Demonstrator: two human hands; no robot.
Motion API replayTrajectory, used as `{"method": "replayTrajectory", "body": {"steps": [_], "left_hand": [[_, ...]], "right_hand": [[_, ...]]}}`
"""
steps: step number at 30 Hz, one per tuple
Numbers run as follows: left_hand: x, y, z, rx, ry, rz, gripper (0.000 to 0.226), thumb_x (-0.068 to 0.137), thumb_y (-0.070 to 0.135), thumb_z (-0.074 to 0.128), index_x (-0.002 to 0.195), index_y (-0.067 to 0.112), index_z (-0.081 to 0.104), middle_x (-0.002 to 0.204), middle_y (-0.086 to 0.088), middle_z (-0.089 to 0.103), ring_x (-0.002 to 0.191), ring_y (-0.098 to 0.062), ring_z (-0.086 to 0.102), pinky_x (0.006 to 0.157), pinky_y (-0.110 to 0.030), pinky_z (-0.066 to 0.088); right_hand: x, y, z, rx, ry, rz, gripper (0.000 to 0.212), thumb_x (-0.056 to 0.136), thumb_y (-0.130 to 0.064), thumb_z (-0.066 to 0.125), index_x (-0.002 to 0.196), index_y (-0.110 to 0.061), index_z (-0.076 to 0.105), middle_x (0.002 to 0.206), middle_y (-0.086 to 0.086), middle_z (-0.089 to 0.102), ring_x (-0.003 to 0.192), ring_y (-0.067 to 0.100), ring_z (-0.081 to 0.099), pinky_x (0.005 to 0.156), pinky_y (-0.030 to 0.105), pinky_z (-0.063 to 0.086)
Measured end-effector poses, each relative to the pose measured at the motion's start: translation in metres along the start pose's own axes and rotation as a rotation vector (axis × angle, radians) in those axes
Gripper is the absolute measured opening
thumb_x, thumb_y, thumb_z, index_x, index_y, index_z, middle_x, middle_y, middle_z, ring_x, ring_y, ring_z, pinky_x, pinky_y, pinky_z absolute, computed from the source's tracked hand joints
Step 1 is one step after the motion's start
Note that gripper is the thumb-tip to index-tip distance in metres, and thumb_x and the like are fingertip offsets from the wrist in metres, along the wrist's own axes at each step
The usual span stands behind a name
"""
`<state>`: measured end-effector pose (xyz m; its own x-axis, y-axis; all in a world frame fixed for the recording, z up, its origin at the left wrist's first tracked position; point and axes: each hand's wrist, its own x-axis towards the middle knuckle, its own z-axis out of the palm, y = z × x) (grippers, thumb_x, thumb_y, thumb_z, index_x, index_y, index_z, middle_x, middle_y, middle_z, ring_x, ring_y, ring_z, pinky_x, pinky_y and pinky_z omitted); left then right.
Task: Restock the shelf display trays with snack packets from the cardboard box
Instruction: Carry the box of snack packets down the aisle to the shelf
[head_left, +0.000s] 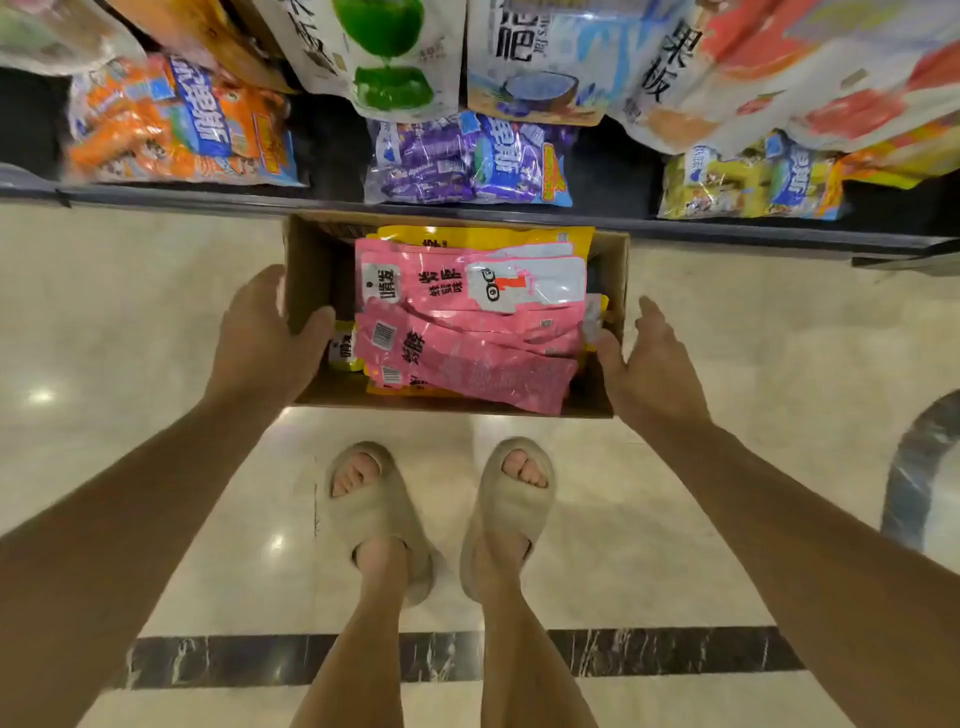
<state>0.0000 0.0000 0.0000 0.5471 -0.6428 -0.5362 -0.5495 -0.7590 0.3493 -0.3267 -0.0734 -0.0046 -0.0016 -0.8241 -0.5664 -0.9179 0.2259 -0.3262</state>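
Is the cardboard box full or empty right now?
Not empty: in the cardboard box, pink packets lie on top, yellow packets showing beneath and behind. Pile depth: cannot tell.

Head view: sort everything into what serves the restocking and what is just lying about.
For the job: cardboard box, pink packets and yellow packets inside it, left hand gripping its wall, right hand open beside it.
Just lying about: orange bag, purple bag on the shelf, beige slippers, dark floor stripe.
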Motion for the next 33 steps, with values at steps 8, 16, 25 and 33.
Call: {"method": "replayTrajectory", "body": {"steps": [8,16,25,33], "left_hand": [[0.056,-0.044,0.035,-0.178,0.007,-0.158,0.068,0.096,0.046,0.058,0.153,0.028,0.026,0.153,0.003,0.043,0.133,-0.026,0.052,0.104,-0.050,0.048],[0.074,-0.060,0.066,-0.162,-0.003,0.018,0.041,0.105,0.027,0.043,0.146,0.025,0.039,0.139,-0.005,0.056,0.125,-0.035,0.053,0.103,-0.054,0.044],[0.079,-0.074,0.071,-0.155,0.036,0.108,0.040,0.104,0.024,0.046,0.144,0.022,0.042,0.135,-0.009,0.057,0.124,-0.035,0.053,0.101,-0.053,0.044],[0.050,-0.076,0.048,-0.194,0.055,0.046,0.037,0.105,0.025,0.044,0.142,0.029,0.043,0.132,-0.003,0.061,0.122,-0.031,0.054,0.098,-0.046,0.045]], "right_hand": [[0.061,0.040,0.042,0.286,0.002,0.113,0.057,0.105,-0.041,0.042,0.158,-0.027,0.026,0.145,0.004,0.055,0.128,0.024,0.054,0.097,0.029,0.041],[0.080,0.058,0.076,0.380,0.109,0.027,0.046,0.109,-0.036,0.036,0.154,-0.032,0.033,0.119,-0.014,0.057,0.100,0.007,0.054,0.071,-0.001,0.037],[0.083,0.066,0.085,0.305,0.198,-0.070,0.047,0.108,-0.023,0.040,0.154,-0.015,0.034,0.118,-0.007,0.059,0.097,0.005,0.054,0.071,0.007,0.037],[0.053,0.050,0.064,0.300,0.182,-0.085,0.039,0.108,-0.019,0.041,0.146,-0.012,0.044,0.096,-0.006,0.063,0.071,-0.025,0.055,0.058,-0.003,0.036]]}}
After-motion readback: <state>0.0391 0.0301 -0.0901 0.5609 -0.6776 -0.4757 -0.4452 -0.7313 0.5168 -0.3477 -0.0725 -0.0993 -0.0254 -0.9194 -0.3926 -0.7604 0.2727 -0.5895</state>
